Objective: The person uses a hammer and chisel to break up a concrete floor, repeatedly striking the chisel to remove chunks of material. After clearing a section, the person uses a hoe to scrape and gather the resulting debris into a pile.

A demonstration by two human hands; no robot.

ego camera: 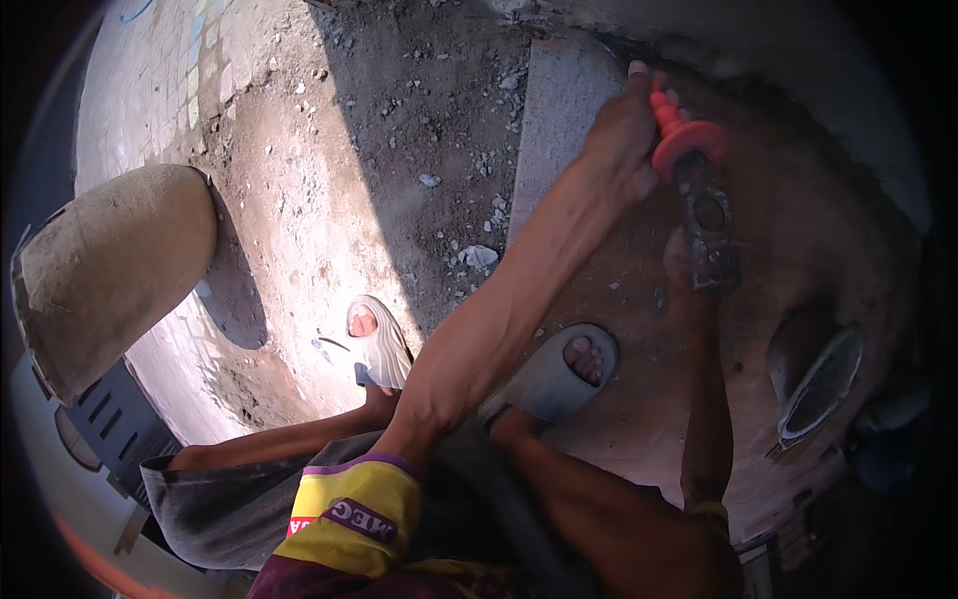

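Note:
My left hand (623,142) grips a chisel (687,146) with a red guarded handle, at the base of the wall at upper right. Beyond the hand, the chisel's tip is lost in shadow. My right hand (679,258) is closed around the handle of a hammer, most of which is hidden. The dark steel hammer head (709,224) lies in line with the chisel, right by its round red guard. Whether the head touches the chisel's end, I cannot tell. Blur softens both tools.
A pale flat slab (550,112) lies left of my left hand. Rubble, including a white chunk (477,257), litters the dirt floor. A dusty bucket-like container (120,269) stands at left, and a smaller one (819,389) at right. My slippered feet (569,371) are below.

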